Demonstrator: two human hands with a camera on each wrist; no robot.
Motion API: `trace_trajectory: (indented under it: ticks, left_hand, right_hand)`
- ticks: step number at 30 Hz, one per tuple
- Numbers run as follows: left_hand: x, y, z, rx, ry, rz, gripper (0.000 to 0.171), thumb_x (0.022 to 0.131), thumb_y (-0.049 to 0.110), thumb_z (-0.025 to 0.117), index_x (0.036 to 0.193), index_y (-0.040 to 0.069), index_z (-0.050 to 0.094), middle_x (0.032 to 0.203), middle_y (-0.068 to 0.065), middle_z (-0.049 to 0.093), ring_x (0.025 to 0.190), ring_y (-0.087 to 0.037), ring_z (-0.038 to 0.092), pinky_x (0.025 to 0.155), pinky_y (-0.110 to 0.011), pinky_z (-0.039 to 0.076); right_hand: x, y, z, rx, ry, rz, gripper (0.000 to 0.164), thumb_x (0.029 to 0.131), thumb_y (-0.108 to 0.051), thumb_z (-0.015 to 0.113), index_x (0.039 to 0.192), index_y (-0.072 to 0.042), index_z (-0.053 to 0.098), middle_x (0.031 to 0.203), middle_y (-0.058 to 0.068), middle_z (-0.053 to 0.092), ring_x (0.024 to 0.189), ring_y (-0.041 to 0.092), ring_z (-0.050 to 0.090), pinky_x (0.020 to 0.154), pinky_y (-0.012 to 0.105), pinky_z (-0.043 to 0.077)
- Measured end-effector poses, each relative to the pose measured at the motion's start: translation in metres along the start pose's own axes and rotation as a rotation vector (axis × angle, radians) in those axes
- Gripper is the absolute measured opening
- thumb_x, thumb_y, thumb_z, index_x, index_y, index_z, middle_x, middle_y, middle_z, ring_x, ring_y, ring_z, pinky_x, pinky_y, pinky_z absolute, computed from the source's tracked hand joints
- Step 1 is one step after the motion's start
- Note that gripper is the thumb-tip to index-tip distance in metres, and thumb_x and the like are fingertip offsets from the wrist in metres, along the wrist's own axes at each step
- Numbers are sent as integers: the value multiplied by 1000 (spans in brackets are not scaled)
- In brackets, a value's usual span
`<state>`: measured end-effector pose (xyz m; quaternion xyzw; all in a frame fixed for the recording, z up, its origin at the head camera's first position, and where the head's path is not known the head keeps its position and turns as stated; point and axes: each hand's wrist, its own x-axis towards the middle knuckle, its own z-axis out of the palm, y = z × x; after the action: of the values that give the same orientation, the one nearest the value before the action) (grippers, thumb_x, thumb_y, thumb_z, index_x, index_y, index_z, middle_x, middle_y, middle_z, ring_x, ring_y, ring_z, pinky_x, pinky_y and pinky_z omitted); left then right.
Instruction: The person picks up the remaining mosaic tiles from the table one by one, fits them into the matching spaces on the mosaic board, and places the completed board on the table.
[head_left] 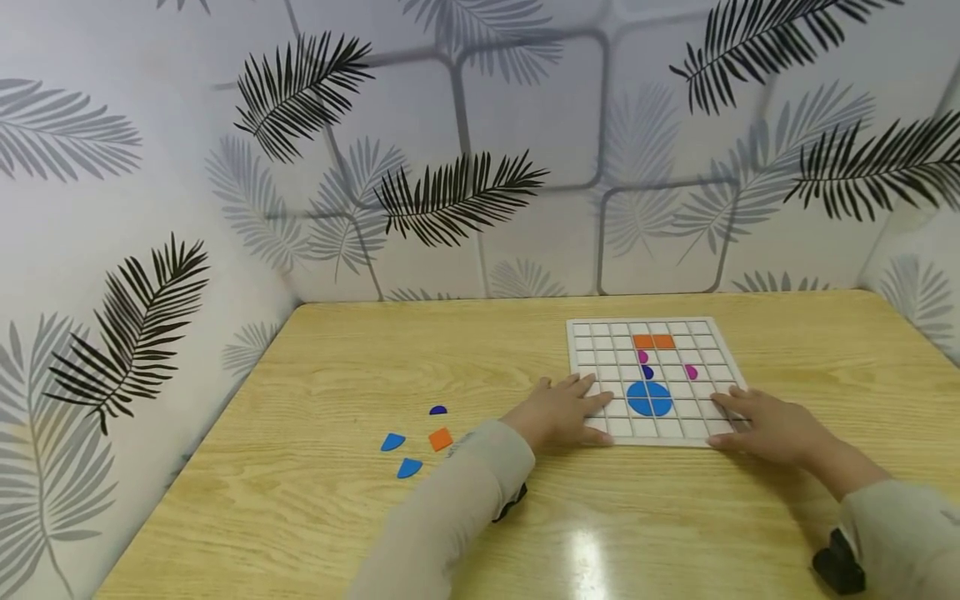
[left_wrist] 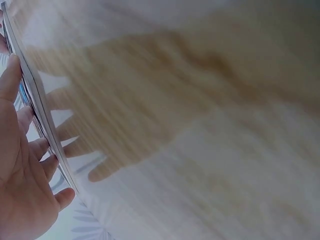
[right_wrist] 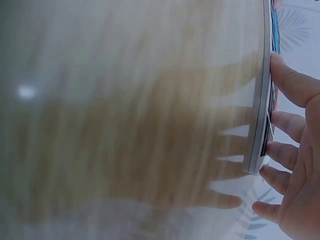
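A white grid board (head_left: 617, 428) lies on the table with both hands on its near part. My left hand (head_left: 564, 414) rests at the left edge, fingers spread over the rim. At the right edge, my right hand (head_left: 776, 429) touches the frame with its fingers spread. On the board are orange squares (head_left: 653, 342), pink half-rounds (head_left: 692, 372), a dark blue half-round (head_left: 648, 372) and a blue circle (head_left: 649, 398) of quarter pieces. In the wrist views, the left hand (left_wrist: 25, 165) and right hand (right_wrist: 297, 150) touch the board's side.
Left of the board, loose on the wooden table (head_left: 300, 400), lie a dark blue half-round (head_left: 438, 410), an orange square (head_left: 441, 439) and two blue quarter pieces (head_left: 393, 442). A leaf-patterned wall (head_left: 525, 250) stands behind the table's far edge.
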<state>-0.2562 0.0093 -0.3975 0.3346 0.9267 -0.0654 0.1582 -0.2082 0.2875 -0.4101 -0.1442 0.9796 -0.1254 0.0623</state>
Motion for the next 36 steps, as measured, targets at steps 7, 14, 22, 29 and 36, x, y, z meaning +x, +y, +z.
trace_trajectory:
  ticks: [7, 14, 22, 29, 36]
  left_hand:
    - [-9, -6, 0, 4, 5, 10, 70, 76, 68, 28, 136, 37, 10, 143, 5, 6, 129, -14, 4, 101, -43, 7]
    - [-17, -17, 4, -13, 8, 16, 70, 77, 66, 31, 137, 36, 12, 143, 3, 7, 129, -16, 5, 100, -45, 9]
    - [-30, -35, 8, -25, 20, 5, 69, 79, 63, 33, 138, 33, 13, 143, 1, 7, 129, -17, 4, 99, -47, 10]
    - [-37, -43, 11, -2, 14, 7, 69, 79, 64, 33, 138, 32, 14, 143, 0, 8, 129, -19, 7, 99, -48, 12]
    - [-46, -48, 13, 1, 8, 3, 70, 79, 64, 33, 138, 32, 14, 143, 0, 8, 129, -20, 6, 99, -49, 12]
  right_hand:
    - [0, -6, 6, -9, 19, -6, 81, 72, -61, 51, 123, 1, 44, 124, 29, 36, 112, 49, 29, 80, 60, 29]
    - [2, -21, 6, -1, 19, -19, 80, 73, -61, 51, 124, 0, 44, 125, 27, 36, 113, 47, 29, 80, 60, 30]
    - [14, -40, 7, -4, 33, -51, 77, 73, -59, 51, 123, -1, 46, 125, 27, 38, 113, 47, 30, 81, 59, 30]
    - [18, -52, 8, -18, 32, -58, 76, 74, -59, 51, 122, -1, 46, 124, 26, 39, 112, 47, 31, 82, 58, 30]
    - [18, -62, 8, -36, 19, -56, 76, 74, -60, 49, 123, -1, 46, 125, 26, 39, 113, 46, 31, 84, 58, 28]
